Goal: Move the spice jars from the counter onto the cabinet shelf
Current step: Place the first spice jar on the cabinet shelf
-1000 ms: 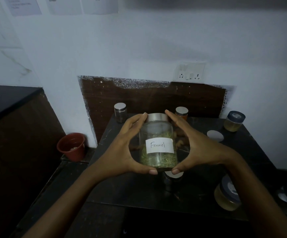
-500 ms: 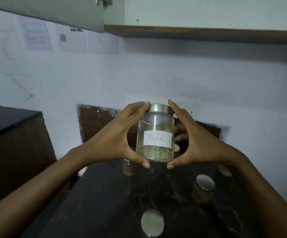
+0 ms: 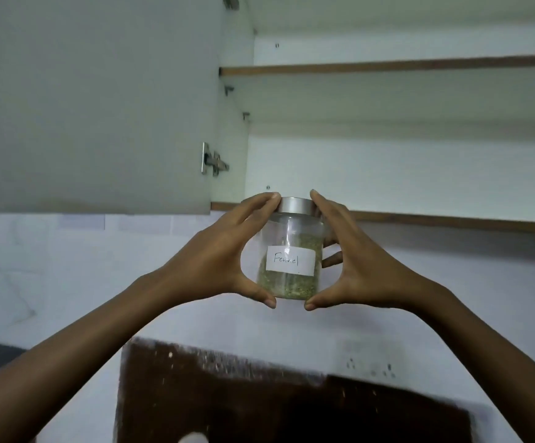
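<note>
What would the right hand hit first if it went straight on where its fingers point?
Probably the cabinet's white back panel above the lower shelf edge; the right hand points up into that bay with the fennel jar. Depth unclear.

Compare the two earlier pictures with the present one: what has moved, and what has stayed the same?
The Fennel jar has risen from just above the counter to the edge of the cabinet's lower shelf. The view tilted up with it, so the open cabinet door now shows. Unchanged: the left hand and right hand both grip the jar, upright, lid on, label forward.
</note>
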